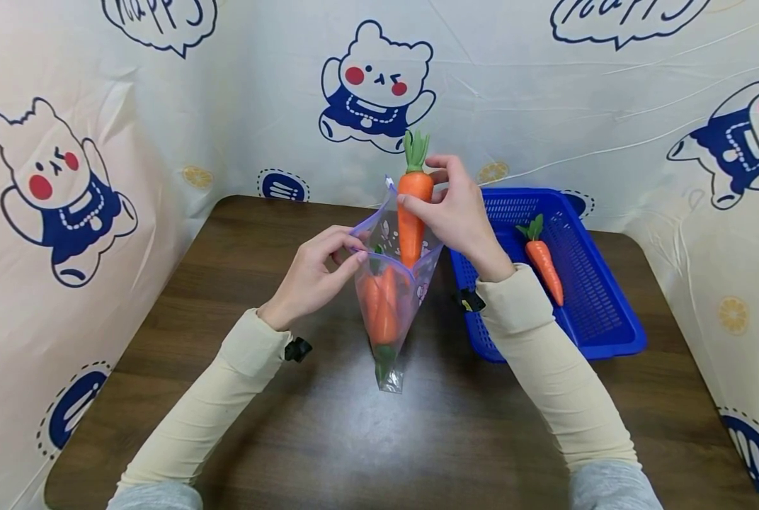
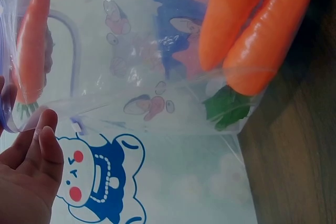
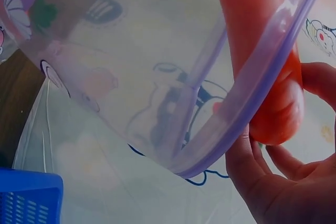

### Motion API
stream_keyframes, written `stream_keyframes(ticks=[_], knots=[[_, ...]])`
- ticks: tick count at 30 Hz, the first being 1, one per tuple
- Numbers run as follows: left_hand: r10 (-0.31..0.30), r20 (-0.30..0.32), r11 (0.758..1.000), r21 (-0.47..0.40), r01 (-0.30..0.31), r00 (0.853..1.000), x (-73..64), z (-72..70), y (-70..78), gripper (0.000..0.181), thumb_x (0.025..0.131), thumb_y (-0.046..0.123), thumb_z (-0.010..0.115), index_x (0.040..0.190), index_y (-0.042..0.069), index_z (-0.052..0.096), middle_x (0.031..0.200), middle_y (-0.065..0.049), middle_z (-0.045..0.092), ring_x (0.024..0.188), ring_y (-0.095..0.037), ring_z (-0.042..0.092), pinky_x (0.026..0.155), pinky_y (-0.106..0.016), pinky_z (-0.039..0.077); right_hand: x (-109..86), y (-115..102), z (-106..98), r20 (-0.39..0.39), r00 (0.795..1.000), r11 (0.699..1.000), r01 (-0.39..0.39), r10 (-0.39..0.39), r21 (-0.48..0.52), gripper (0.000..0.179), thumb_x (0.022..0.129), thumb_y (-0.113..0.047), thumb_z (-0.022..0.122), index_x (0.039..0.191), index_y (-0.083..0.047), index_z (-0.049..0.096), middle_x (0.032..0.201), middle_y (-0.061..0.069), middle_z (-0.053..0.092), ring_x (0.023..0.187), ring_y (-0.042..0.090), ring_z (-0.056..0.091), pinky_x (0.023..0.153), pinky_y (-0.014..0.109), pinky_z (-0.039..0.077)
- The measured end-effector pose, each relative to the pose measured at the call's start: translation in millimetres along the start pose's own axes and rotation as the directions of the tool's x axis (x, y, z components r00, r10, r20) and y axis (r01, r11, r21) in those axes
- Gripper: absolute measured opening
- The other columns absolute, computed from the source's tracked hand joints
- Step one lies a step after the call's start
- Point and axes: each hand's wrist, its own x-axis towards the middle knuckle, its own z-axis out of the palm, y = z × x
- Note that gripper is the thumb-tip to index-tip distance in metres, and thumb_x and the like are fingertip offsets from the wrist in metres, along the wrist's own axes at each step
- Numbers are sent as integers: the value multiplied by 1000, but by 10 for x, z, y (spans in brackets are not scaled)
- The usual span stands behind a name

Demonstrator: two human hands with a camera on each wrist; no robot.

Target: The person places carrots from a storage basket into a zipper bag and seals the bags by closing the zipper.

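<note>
A clear zip bag (image 1: 411, 304) with a purple zip rim stands with its mouth spread, its lower end on the table. My left hand (image 1: 318, 269) pinches the rim on the left side. Inside the bag are other carrots (image 2: 257, 30), one with green leaves at the bottom. My right hand (image 1: 459, 212) grips an orange carrot (image 1: 411, 219) near its thick top, green stems (image 1: 415, 150) up, tip pointing down into the bag mouth. In the right wrist view, thumb and fingers hold the carrot (image 3: 262, 51) behind the purple rim (image 3: 236, 119).
To the right is a blue perforated basket (image 1: 602, 283) holding one carrot (image 1: 545, 269) with green leaves. The dark wooden table (image 1: 277, 432) extends in front. A patterned curtain (image 1: 258, 85) hangs around the back and sides.
</note>
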Motion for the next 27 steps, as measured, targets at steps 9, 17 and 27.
stream_keyframes(ticks=[9, 17, 27], knots=[[42, -27, 999, -4, -42, 999, 9, 18, -33, 5, 91, 10, 66, 94, 6, 66, 113, -8, 67, 79, -12, 55, 66, -24, 46, -47, -14, -12, 71, 997, 997, 7, -1, -80, 65, 86, -33, 70, 137, -10, 38, 123, 13, 59, 88, 27, 62, 77, 39, 56], [22, 8, 999, 40, -23, 1000, -6, 26, -35, 5, 93, 9, 63, 95, 4, 65, 115, -13, 64, 87, -15, 59, 67, -25, 49, -50, 32, -94, 9, 1000, 993, -2, 3, -117, 56, 89, -34, 68, 135, -11, 44, 119, 11, 62, 85, 26, 61, 79, 39, 52], [-1, 2, 998, 57, 1, 1000, 7, 34, -13, 7, 94, 9, 62, 98, 4, 64, 117, -13, 63, 93, -16, 57, 63, -23, 45, -11, 187, -211, -23, 998, 989, -69, 66, -131, 47, 92, -34, 64, 130, -11, 50, 118, 10, 63, 84, 25, 61, 77, 37, 50]])
